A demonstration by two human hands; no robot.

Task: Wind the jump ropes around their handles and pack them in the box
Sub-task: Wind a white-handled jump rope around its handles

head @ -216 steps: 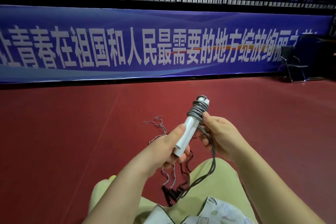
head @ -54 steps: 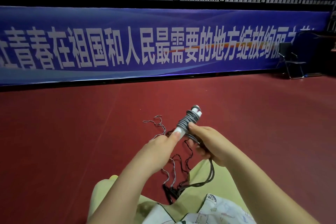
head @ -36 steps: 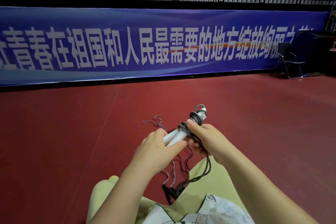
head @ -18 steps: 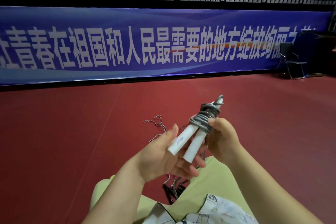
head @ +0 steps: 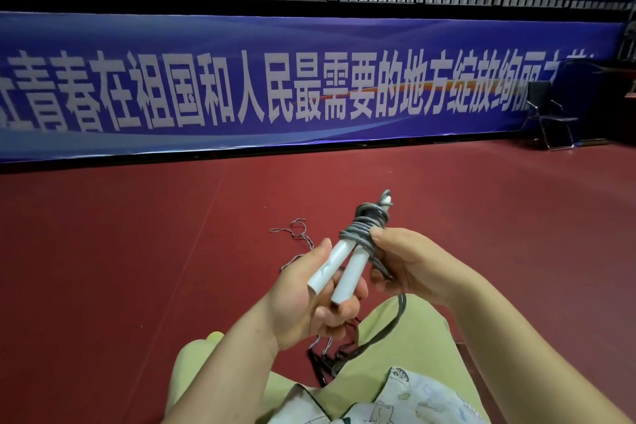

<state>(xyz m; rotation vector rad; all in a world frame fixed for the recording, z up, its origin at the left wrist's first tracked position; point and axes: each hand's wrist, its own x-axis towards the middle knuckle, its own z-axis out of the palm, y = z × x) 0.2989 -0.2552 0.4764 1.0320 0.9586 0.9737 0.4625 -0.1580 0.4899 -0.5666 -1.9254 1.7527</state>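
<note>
My left hand (head: 303,299) cradled the two white handles (head: 339,268) side by side, fingers curled beneath so they stayed paired. My right hand (head: 409,268) pinched the grey jump rope (head: 364,227) coils against them, thumb keeping the winding tight, while the loose tail (head: 385,330) hung over my knee; no box was in sight.

Dim, even indoor light is falling on the dull red sports floor (head: 137,268); the long blue banner with white characters (head: 241,86) is bowing from wide-angle distortion, its edges softening slightly.

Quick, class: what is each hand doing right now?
Left hand: holds two white plastic jump-rope handles.
Right hand: pinches the grey rope coils.
</note>
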